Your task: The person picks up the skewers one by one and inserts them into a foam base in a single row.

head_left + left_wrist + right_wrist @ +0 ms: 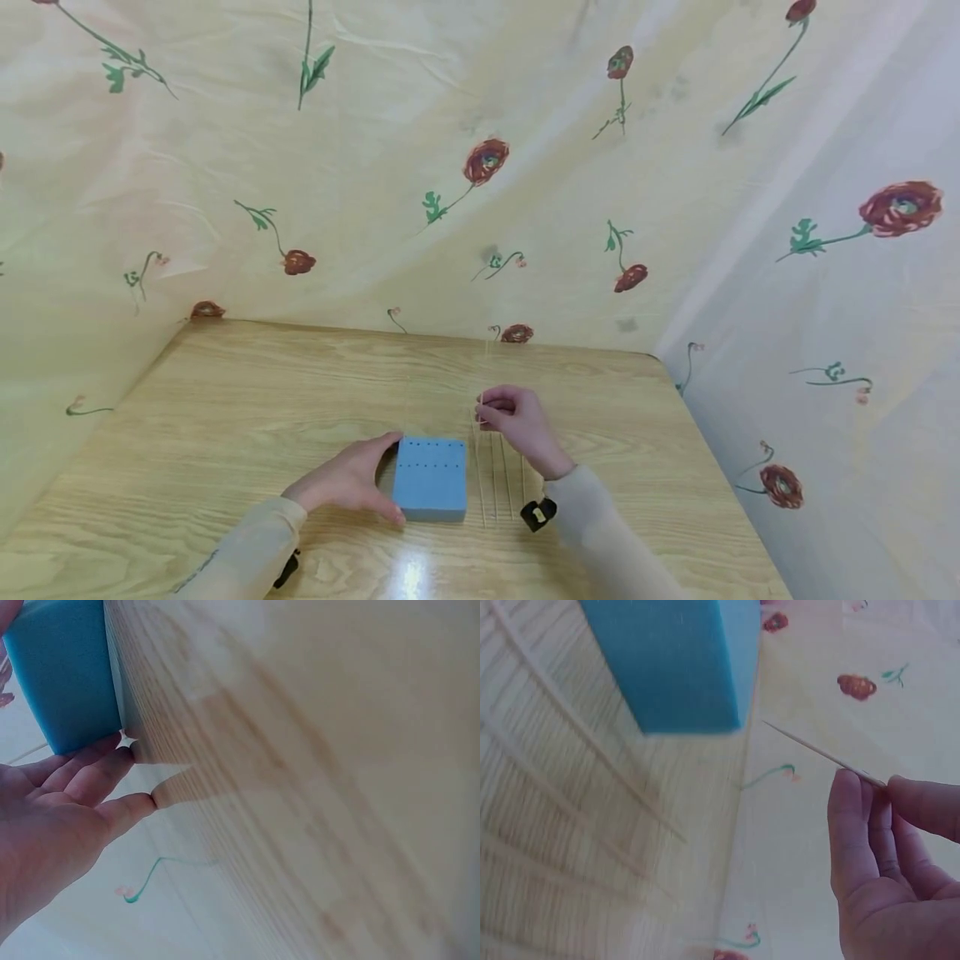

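Note:
The blue block (430,490), with rows of small dark holes along its top, sits on the wooden table. My left hand (352,477) holds it from the left, thumb at the near corner and fingers at the far one; in the left wrist view, fingertips (112,750) touch the block (67,675). Right of the block, my right hand (525,425) pinches a thin stick between thumb and fingers. The right wrist view shows the stick (810,746) in the right hand (885,855), its pointed tip apart from the block (675,667).
Several thin sticks (508,479) lie roughly side by side on the table (225,400), between the block and my right sleeve. A flower-printed sheet (375,167) hangs behind the table and along its sides. Both wrists wear a black strap device.

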The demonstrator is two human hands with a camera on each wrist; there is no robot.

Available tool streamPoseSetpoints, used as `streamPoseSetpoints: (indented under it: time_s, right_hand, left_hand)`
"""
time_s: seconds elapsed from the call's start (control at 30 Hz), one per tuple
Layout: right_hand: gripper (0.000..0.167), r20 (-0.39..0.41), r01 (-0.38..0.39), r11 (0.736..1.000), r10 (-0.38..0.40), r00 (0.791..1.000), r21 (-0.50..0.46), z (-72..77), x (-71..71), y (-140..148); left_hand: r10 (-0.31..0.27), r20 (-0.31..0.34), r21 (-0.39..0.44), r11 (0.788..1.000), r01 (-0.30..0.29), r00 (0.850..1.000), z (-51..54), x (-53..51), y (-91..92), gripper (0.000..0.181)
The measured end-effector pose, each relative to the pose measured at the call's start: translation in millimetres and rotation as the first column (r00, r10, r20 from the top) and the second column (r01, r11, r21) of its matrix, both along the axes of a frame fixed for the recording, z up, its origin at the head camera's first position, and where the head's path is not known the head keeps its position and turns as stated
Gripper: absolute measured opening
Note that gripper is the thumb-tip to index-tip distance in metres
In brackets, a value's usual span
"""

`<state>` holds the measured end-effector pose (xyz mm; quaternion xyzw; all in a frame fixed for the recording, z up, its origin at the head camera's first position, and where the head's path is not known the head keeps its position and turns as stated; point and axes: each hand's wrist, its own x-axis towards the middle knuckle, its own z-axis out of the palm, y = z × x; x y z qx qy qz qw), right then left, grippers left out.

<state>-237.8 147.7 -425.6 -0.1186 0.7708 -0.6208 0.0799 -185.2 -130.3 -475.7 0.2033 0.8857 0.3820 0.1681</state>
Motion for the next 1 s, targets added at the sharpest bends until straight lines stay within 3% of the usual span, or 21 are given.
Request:
streamPoseSetpoints:
  time_s: [0.1,0.27,0.43,1.0]
  right_hand:
    - [0.013,-0.049,-0.024,0.999,0.023,0.999,-0.022,-1.2,2.0,-17]
    - [0.012,-0.156,-0.073,0.997,0.067,0.986,-0.033,12.1,14.1,-44]
    - [0.01,-0.215,-0.071,0.997,0.062,0.975,-0.035,18.9,20.9,-65]
    - [0.009,-0.244,-0.054,0.998,0.045,0.969,-0.029,13.4,23.5,-89]
  left_hand:
    - [-0.001,0.001,0.007,1.0,0.001,1.0,-0.3,0.0,-0.1,0.12]
    - [-0.003,-0.005,0.009,1.0,0.003,1.0,-0.4,0.3,1.4,0.12]
    - [0.004,-0.029,-0.004,1.0,-0.004,1.0,-0.7,-1.0,1.2,0.121]
    - [0.001,-0.041,-0.022,1.0,-0.002,0.999,-1.7,-2.5,-0.7,0.12]
